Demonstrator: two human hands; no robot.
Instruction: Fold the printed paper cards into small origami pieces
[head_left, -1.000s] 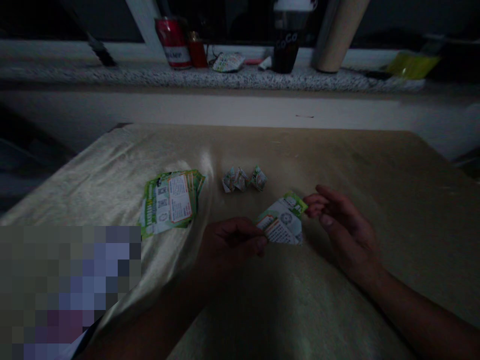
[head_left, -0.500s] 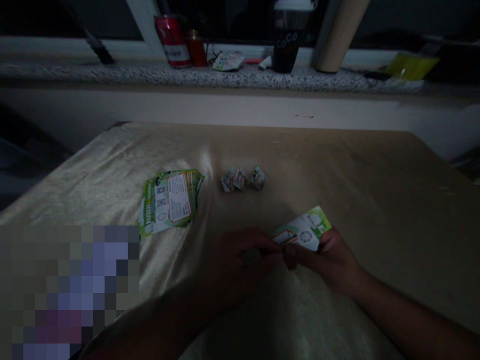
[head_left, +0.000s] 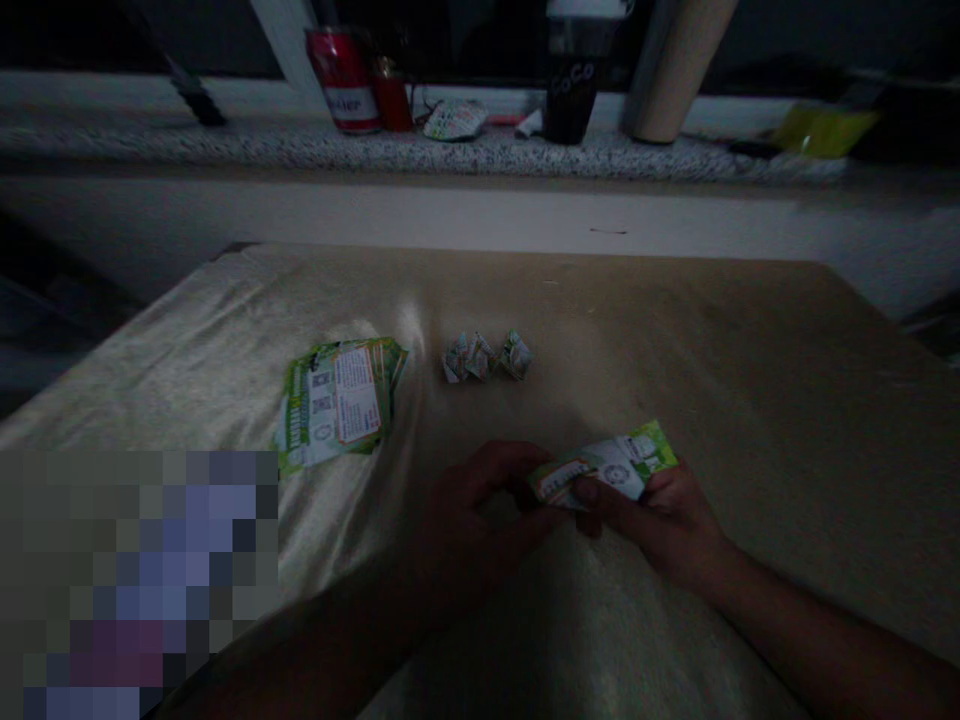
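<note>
over the tabletop (head_left: 637, 330), the paper (head_left: 615, 473) should prove light, thin and easily creased, best taken by its edges, the right hand (head_left: 667, 525) pinching its near side, the left hand (head_left: 480, 510) curled at its left end, whether gripping i cannot tell.

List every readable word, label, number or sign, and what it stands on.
"CoCo": dark drink cup.
"er", a blurred word's end: red can.
Flyer stack: QR-like squares; print unreadably small.
Held folded flyer: lettering too blurred.
Three folded paper pieces: print too small.
Patterned item on windowsill: marks too blurred.
</note>
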